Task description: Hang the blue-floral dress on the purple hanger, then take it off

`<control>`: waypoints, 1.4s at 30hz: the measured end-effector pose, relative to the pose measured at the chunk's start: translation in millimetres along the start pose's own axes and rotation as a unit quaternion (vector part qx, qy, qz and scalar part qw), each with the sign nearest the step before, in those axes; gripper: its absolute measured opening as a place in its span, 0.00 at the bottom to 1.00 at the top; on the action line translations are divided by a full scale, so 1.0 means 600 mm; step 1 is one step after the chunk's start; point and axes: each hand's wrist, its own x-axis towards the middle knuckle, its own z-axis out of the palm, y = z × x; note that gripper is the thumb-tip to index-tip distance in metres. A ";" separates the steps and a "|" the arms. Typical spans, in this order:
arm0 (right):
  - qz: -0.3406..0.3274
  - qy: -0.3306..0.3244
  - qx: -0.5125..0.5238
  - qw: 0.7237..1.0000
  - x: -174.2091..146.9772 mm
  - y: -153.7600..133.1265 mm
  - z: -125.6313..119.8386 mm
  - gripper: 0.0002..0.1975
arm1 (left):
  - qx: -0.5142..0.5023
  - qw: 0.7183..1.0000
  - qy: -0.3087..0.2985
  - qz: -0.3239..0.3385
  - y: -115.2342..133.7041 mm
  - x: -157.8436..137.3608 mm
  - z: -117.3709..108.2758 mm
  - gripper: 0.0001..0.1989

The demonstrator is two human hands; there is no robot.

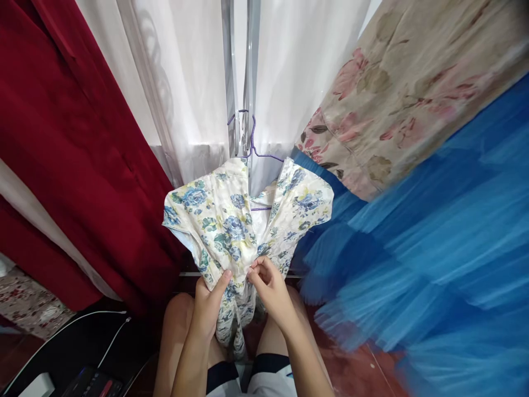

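A cream dress [235,226] printed with blue flowers and green leaves hangs before me on a purple hanger [253,132]. Its neckline falls open in a V, and the lower part drops between my knees. My left hand [210,298] grips the cloth at the waist, thumb in front and the other fingers hidden behind. Just below the V, my right hand [266,278] pinches the dress front between thumb and fingertips. Whether a small fastener sits in that pinch I cannot make out.
The hanger's hook meets a grey metal stand [242,66] in front of white curtains [194,71]. Dark red cloth [82,138] hangs left; a blue tulle skirt [413,248] and beige floral fabric [384,99] hang right. A black surface [74,342] with white cables [111,339] lies lower left.
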 end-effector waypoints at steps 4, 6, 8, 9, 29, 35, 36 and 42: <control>-0.020 -0.031 0.004 0.999 -0.008 -0.008 0.004 0.10 | 0.008 1.000 0.007 -0.010 0.013 -0.008 0.003 0.27; -0.027 -0.032 -0.002 0.999 -0.011 -0.012 0.001 0.13 | 0.002 1.000 -0.006 -0.007 0.012 -0.004 0.002 0.27; -0.028 -0.016 -0.015 0.999 -0.013 -0.016 -0.007 0.15 | 0.007 0.999 0.008 0.041 0.002 0.003 0.001 0.28; -0.027 -0.007 -0.024 0.999 -0.014 -0.017 -0.012 0.15 | 0.022 0.994 0.037 0.096 -0.005 0.007 0.001 0.30; -0.401 -0.069 -0.383 0.830 0.188 -0.200 -0.109 0.11 | 0.496 0.795 -0.245 0.249 -0.010 -0.007 0.040 0.08; -0.454 0.040 -0.378 0.806 0.258 -0.290 -0.084 0.12 | 0.574 0.736 -0.273 0.233 -0.002 -0.015 0.065 0.05; -0.448 0.055 -0.366 0.814 0.250 -0.290 -0.079 0.11 | 0.564 0.742 -0.279 0.230 0.003 -0.007 0.065 0.05; -0.332 0.106 -0.213 0.913 0.189 -0.251 -0.050 0.08 | 0.386 0.835 -0.160 0.358 0.139 0.073 0.098 0.17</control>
